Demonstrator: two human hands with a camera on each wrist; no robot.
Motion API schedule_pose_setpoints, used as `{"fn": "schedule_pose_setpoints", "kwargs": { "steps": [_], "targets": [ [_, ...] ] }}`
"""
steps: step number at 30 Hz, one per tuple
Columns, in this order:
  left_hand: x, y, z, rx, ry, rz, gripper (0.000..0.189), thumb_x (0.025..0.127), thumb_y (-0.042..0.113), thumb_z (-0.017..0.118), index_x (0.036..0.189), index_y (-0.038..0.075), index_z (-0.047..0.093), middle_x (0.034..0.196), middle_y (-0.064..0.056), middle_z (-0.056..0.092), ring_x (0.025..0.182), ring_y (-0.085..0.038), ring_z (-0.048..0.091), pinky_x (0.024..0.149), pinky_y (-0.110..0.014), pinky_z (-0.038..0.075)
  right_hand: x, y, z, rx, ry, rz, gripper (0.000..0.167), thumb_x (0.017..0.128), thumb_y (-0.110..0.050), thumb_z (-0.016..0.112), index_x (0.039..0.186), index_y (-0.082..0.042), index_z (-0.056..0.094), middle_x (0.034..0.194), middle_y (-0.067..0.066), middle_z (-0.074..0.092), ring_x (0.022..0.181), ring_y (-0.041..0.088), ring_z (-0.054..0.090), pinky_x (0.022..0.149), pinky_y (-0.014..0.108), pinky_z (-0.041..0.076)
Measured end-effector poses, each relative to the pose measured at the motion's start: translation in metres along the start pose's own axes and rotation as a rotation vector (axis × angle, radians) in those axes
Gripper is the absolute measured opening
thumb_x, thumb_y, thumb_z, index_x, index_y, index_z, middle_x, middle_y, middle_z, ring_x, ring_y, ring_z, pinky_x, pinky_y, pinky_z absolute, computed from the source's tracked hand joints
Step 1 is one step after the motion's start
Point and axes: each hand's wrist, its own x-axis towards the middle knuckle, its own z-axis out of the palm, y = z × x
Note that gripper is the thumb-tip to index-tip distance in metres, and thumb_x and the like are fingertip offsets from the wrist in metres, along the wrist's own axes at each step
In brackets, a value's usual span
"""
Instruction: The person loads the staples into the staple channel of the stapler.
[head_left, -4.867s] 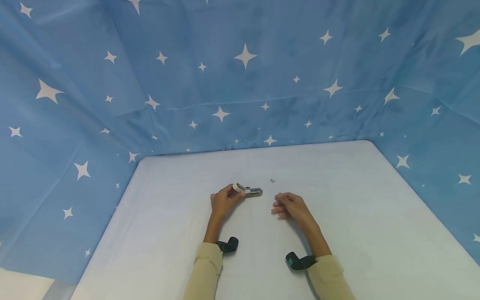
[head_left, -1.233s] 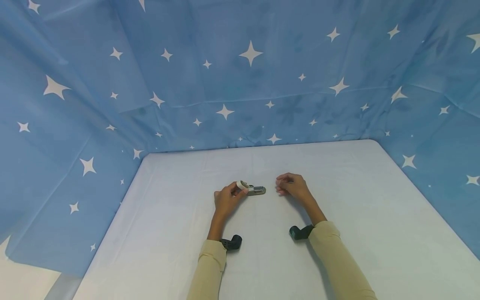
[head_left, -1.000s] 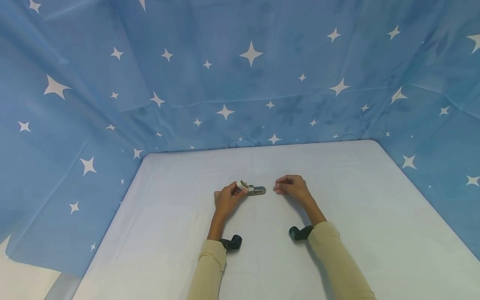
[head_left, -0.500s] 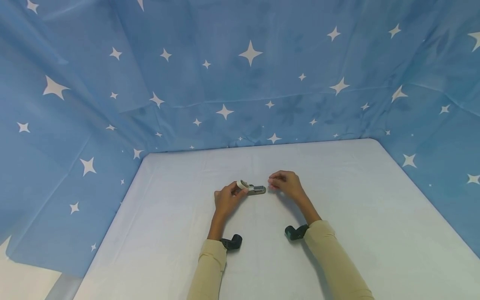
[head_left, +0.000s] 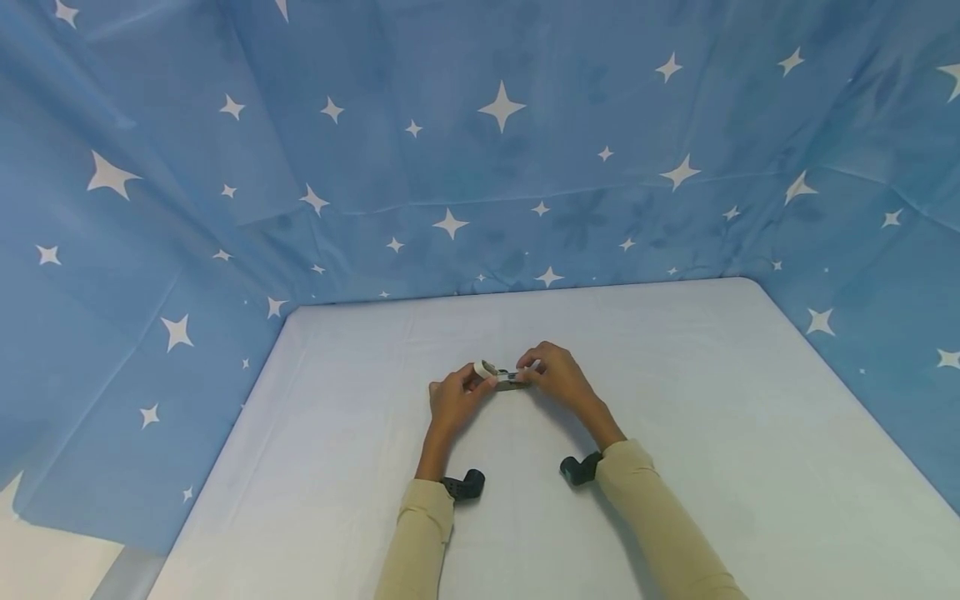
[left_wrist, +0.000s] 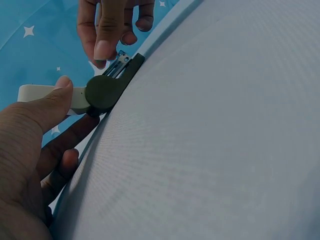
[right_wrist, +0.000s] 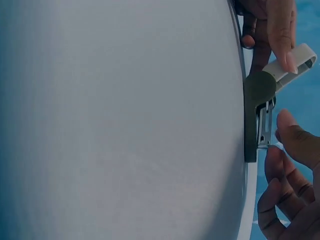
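Observation:
A small stapler with a dark green base and a white handle lies on the table, its handle swung up and back so the metal staple channel is exposed. My left hand grips the stapler by its handle, thumb on the near side. From the right, my right hand reaches to the free end of the channel, thumb and fingers curled. Between those fingertips a tiny shiny piece, apparently a short strip of staples, shows in the right wrist view; most of it is hidden.
A white-covered table spreads around both hands. Behind it and at the sides hangs a blue curtain with white stars. Each wrist carries a black camera.
The small grey piece seen lying on the table at first is gone from that spot. My right hand has moved left to the stapler's channel; my left hand keeps holding the stapler.

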Motion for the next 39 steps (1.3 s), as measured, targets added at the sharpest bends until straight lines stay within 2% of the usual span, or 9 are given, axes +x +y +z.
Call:
{"fn": "schedule_pose_setpoints", "kwargs": {
  "steps": [10, 18, 24, 31, 39],
  "targets": [
    [0.0003, 0.0025, -0.001, -0.001, 0.004, 0.011, 0.026, 0.089, 0.046, 0.067, 0.102, 0.023, 0.07, 0.072, 0.004, 0.066, 0.067, -0.01, 0.052, 0.073, -0.032, 0.024, 0.0015, -0.0046, 0.0033, -0.027, -0.016, 0.014, 0.015, 0.082, -0.021, 0.079, 0.093, -0.013, 0.074, 0.096, 0.004, 0.066, 0.074, 0.013, 0.06, 0.067, 0.03, 0.049],
    [0.0005, 0.0024, -0.0009, -0.004, 0.003, 0.009, 0.027, 0.089, 0.046, 0.067, 0.102, 0.024, 0.07, 0.072, 0.004, 0.066, 0.067, -0.011, 0.053, 0.074, -0.033, 0.025, 0.0023, -0.0076, 0.0037, -0.048, -0.045, 0.037, 0.015, 0.082, -0.022, 0.079, 0.092, -0.013, 0.075, 0.094, 0.003, 0.069, 0.077, 0.014, 0.061, 0.07, 0.031, 0.049],
    [-0.0006, 0.0029, -0.0015, -0.002, -0.005, 0.007, 0.027, 0.089, 0.046, 0.067, 0.105, 0.025, 0.07, 0.072, 0.005, 0.066, 0.067, -0.01, 0.052, 0.073, -0.032, 0.025, 0.0016, -0.0072, 0.0022, -0.001, -0.071, 0.036, 0.014, 0.084, -0.018, 0.077, 0.094, -0.009, 0.074, 0.094, 0.006, 0.069, 0.08, 0.016, 0.062, 0.071, 0.031, 0.05],
    [-0.0001, 0.0022, -0.0023, 0.0, 0.003, 0.004, 0.026, 0.089, 0.046, 0.067, 0.103, 0.024, 0.071, 0.07, 0.004, 0.062, 0.065, -0.01, 0.049, 0.073, -0.033, 0.024, 0.003, -0.002, 0.0036, 0.132, -0.087, 0.101, 0.014, 0.094, -0.016, 0.066, 0.098, -0.005, 0.073, 0.096, 0.011, 0.07, 0.066, 0.014, 0.064, 0.057, 0.026, 0.051],
    [-0.0004, 0.0011, -0.0013, -0.004, 0.003, 0.0, 0.028, 0.089, 0.047, 0.067, 0.103, 0.023, 0.071, 0.072, 0.004, 0.065, 0.066, -0.011, 0.051, 0.073, -0.032, 0.024, 0.003, -0.0055, 0.0061, 0.167, -0.06, 0.163, 0.012, 0.092, -0.014, 0.068, 0.095, -0.004, 0.072, 0.095, 0.012, 0.072, 0.067, 0.014, 0.064, 0.058, 0.025, 0.051]
  ]
}}
